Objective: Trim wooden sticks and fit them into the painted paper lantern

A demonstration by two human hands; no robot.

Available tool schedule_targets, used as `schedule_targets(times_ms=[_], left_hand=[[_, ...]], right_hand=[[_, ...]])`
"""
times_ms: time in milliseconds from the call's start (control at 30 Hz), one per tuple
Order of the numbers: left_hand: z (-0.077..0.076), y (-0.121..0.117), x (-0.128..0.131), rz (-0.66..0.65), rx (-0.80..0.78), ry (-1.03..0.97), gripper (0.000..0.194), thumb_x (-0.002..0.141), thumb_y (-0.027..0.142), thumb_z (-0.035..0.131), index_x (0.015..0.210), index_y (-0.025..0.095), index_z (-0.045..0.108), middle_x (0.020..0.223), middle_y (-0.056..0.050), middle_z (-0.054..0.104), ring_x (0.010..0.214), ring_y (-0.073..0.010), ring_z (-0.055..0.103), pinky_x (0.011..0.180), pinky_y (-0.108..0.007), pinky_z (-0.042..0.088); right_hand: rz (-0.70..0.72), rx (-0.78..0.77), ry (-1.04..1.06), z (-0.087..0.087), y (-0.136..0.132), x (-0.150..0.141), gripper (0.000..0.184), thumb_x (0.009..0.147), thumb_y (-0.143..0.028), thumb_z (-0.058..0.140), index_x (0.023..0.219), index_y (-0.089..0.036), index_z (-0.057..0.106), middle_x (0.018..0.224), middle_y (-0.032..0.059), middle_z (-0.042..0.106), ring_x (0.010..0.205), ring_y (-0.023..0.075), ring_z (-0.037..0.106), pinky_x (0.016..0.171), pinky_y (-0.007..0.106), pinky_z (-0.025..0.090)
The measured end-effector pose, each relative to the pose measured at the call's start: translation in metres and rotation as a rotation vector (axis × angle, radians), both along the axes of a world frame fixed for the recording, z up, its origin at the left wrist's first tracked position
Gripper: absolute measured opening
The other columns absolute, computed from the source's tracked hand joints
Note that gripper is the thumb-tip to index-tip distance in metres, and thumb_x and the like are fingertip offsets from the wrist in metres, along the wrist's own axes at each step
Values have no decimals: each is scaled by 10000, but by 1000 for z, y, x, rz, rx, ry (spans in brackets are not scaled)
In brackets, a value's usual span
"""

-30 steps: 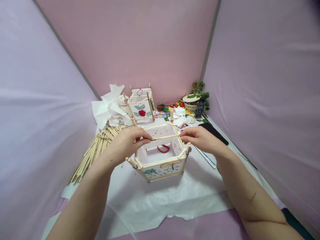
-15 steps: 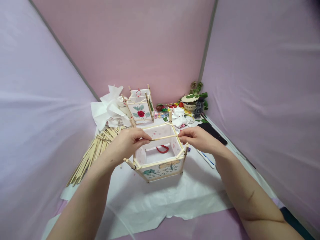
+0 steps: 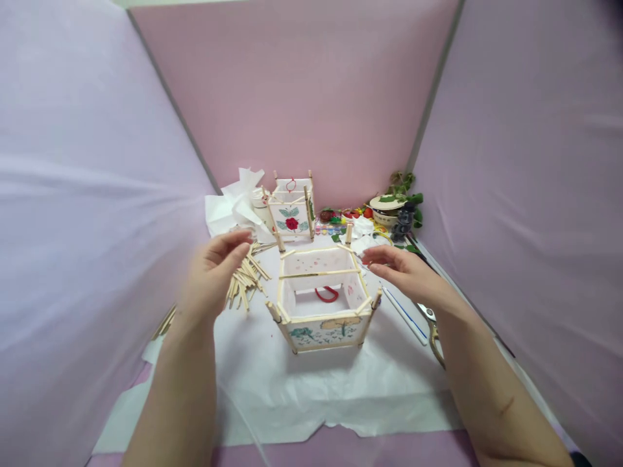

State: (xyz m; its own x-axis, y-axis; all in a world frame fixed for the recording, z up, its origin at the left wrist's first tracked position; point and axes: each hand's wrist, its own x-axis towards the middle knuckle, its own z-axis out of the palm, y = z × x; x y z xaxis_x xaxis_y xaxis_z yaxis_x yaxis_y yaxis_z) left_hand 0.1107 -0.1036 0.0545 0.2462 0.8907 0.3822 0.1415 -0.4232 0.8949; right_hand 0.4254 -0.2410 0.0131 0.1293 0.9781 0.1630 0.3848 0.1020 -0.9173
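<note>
A square lantern (image 3: 325, 331) of thin wooden sticks and white painted panels stands in the middle, open side up. Across its top lies a slim wooden stick (image 3: 320, 275), resting on the frame, touched by neither hand. Through the opening a red cord loop (image 3: 327, 295) shows. My left hand (image 3: 214, 269), partly blurred, is raised left of the lantern near the pile of sticks, fingers apart and nothing in them. Just right of the lantern's far corner hovers my right hand (image 3: 402, 267), its fingers loosely spread and holding nothing visible.
Loose sticks (image 3: 246, 279) lie at the left. Behind stand a second lantern (image 3: 292, 217) with a red flower and crumpled white paper (image 3: 236, 201). At the back right are a lidded bowl (image 3: 387, 211) and green leaves (image 3: 403, 185). Scissors (image 3: 431, 324) and a blue-and-white pen-like item (image 3: 403, 314) lie right.
Both hands have let go of the thin stick and moved apart, left and right. The stick now rests across the lantern's top. The camera view has shifted slightly.
</note>
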Motion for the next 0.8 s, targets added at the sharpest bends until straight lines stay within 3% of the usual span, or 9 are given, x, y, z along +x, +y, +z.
schedule_targets(times_ms=[133, 200, 267, 333, 400, 467, 633, 800], left_hand=[[-31, 2, -16, -289, -187, 6, 657, 705, 470, 712, 1301, 277, 515, 1391, -108, 473, 1263, -282, 447, 974, -393, 438], [-38, -2, -20, -390, -215, 56, 761, 668, 493, 736, 1351, 300, 463, 1454, -109, 396, 1313, -302, 390, 1007, -421, 415], [-38, -8, -21, -357, -205, 96, 691, 696, 481, 715, 1323, 288, 497, 1401, -113, 463, 1277, -293, 436, 993, -421, 425], [-32, -14, -18, -229, -165, 127, 511, 747, 450, 673, 1209, 247, 592, 1232, -106, 600, 1142, -262, 548, 928, -395, 465], [-24, -21, -13, -113, -96, 166, 349, 771, 426, 648, 1047, 213, 672, 1066, -84, 665, 991, -228, 608, 845, -354, 492], [-17, -28, -6, -57, -5, 203, 260, 773, 405, 646, 927, 204, 704, 988, -66, 675, 923, -206, 612, 796, -320, 493], [-15, -41, 9, -54, 47, 209, 223, 770, 370, 649, 905, 202, 706, 968, -62, 662, 878, -189, 614, 749, -301, 498], [-28, -44, 13, -66, -52, 148, 267, 758, 368, 668, 959, 194, 687, 1007, -70, 662, 865, -194, 642, 749, -314, 512]], right_hand=[[231, 70, 201, -10, 4, 3, 882, 652, -587, 728, 1412, -358, 342, 1523, 55, 283, 1376, 273, 290, 1068, 454, 339], [311, 64, 255, -15, 5, 2, 979, 601, -635, 734, 1434, -366, 297, 1555, 38, 196, 1411, 271, 205, 1092, 455, 307], [282, 71, 251, -18, 4, 0, 884, 643, -601, 727, 1408, -355, 358, 1538, 41, 245, 1394, 269, 250, 1086, 448, 317], [154, 104, 220, -16, 4, -3, 666, 724, -511, 707, 1323, -329, 483, 1457, 58, 399, 1314, 263, 385, 1048, 434, 362], [-2, 134, 174, -12, 3, -6, 436, 778, -435, 676, 1182, -292, 601, 1286, 65, 565, 1182, 250, 506, 983, 411, 412], [-73, 146, 131, -5, 3, -10, 292, 783, -404, 672, 1034, -255, 665, 1112, 58, 646, 1057, 237, 567, 909, 382, 444], [15, 115, 129, 5, 7, -19, 197, 765, -381, 685, 867, -212, 680, 917, 38, 666, 856, 196, 603, 779, 330, 468], [90, 116, 168, 9, 7, -18, 182, 763, -356, 692, 877, -215, 687, 937, 43, 663, 877, 194, 605, 806, 335, 469]])
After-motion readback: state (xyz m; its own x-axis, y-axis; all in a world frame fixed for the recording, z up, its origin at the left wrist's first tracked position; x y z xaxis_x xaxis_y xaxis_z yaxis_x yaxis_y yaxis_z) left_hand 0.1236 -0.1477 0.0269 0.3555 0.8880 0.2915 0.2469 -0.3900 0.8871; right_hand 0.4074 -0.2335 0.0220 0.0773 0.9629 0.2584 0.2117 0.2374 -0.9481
